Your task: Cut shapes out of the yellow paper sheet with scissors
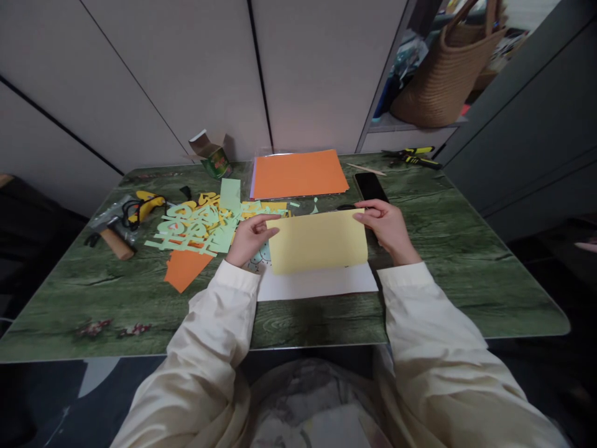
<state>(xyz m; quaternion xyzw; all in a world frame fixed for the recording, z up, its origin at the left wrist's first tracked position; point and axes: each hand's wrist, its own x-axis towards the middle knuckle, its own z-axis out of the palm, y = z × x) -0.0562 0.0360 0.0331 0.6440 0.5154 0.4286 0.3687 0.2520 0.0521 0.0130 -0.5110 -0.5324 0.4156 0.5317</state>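
Between my two hands a pale yellow sheet of paper (319,242) is held up by its top corners. My left hand (252,236) pinches the upper left corner between thumb and fingers. At the upper right corner, my right hand (386,229) pinches the sheet the same way. Below and behind it a white sheet (317,286) lies on the table, partly covered, with some drawn lines showing at its left edge. Just left of my left hand is a heap of cut green paper scraps (196,227), mixed with yellow ones.
A stack of orange paper (301,174) lies at the back of the green table (448,274). A phone (370,186), yellow-black pliers (415,155), an opened small box (214,158), a wooden-handled tool (116,241), a yellow corded tool (145,205) and an orange scrap (186,269) surround the work.
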